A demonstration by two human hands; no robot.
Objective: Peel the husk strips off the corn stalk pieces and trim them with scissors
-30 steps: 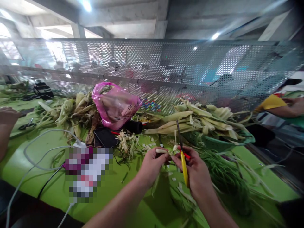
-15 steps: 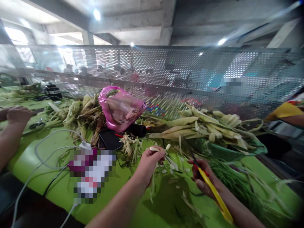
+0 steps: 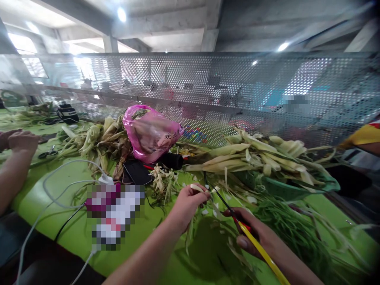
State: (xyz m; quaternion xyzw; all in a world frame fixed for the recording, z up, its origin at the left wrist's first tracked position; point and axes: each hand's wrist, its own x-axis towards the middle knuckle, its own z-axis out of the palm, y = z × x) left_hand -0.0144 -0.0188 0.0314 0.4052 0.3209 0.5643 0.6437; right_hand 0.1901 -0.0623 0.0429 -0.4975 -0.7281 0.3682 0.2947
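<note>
My left hand (image 3: 186, 206) pinches a small pale piece of corn husk (image 3: 197, 187) above the green table (image 3: 56, 221). My right hand (image 3: 255, 235) is closed around scissors (image 3: 237, 225) with a yellow and red handle. Their dark blades point up and left, and the tip lies right beside the pinched piece. Loose husk strips hang under my left hand and litter the table below it.
A green basin (image 3: 285, 190) heaped with pale corn ears stands at the right. A pink plastic bag (image 3: 150, 134), a husk pile (image 3: 97, 142), a black phone (image 3: 137, 173) and cables (image 3: 56, 186) lie to the left. Another person's hands (image 3: 18, 140) work at far left; a perforated metal screen (image 3: 208, 87) backs the table.
My right hand first dropped down and right away from my left hand, then swung the scissor blades back toward the pinched piece. My left hand stayed nearly in place.
</note>
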